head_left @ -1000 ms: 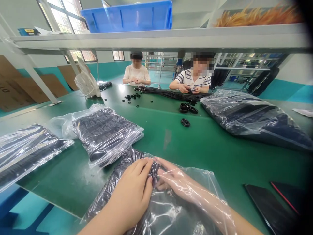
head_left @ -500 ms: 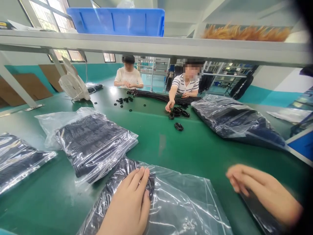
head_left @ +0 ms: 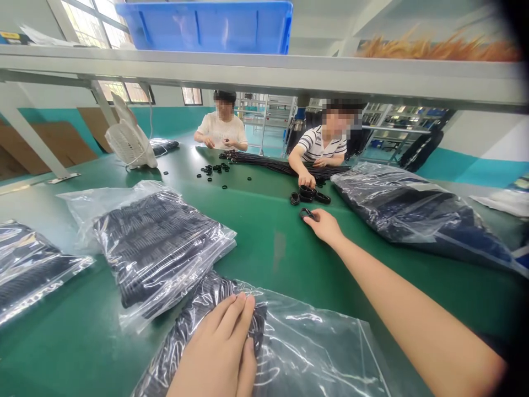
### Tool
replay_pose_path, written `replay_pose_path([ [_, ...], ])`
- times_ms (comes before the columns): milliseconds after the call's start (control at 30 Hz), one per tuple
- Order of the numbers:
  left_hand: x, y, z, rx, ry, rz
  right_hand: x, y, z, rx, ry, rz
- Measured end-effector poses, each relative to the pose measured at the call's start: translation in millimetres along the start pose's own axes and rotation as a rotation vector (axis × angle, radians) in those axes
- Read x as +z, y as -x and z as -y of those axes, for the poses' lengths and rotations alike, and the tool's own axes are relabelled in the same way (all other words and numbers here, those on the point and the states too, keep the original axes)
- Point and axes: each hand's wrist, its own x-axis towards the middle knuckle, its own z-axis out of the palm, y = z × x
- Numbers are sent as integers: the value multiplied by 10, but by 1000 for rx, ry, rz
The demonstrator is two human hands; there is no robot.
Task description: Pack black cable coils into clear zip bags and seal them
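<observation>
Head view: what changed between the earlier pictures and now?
The right hand came out of the clear plastic bag, reached forward across the green table and took hold of the nearest black coil. The striped-shirted co-worker's hand reached to the other coils, where one more now lies at the left. The left hand stayed on the bag.

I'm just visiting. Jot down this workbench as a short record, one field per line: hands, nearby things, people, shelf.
Left hand: rests on a clear bag with black contents
Right hand: grip on a small black coil
Beyond right hand: more black coils, a co-worker's hand at them
People opposite: two
Far left: white fan
Shelf: holds a blue bin
</observation>
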Motion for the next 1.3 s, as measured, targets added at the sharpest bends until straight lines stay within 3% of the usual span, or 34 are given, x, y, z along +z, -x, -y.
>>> replay_pose_path([
  [100, -47, -1, -20, 5, -3, 19, -145, 250, -65, -105, -66, 48],
  [200, -94, -2, -41, -29, 33, 75, -354, 679, -187, -135, -136, 95],
  [433, -95, -3, -62, -100, 95, 197, -878, 1849, -561, 67, -360, 180],
  [567, -98, -12, -46, -116, 113, 221, -1164, 2455, -629, 149, -400, 187],
  [767, -93, -9, -22, -109, 137, 215, -1454, 3148, -563, 84, -336, 233],
  [867, -97, -14, -25, -116, 147, 223, -1415, 3301, -496, -23, -258, 253],
  [967, -120, -25, -31, -125, 154, 238, -1241, 3318, -365, -50, -324, 243],
  [1133, -166, -23, -52, -141, 164, 280, -848, 3217, -104, 111, -681, 255],
  [1300, -179, -26, -78, -156, 168, 262, -657, 3160, 157, 268, -799, 356],
])
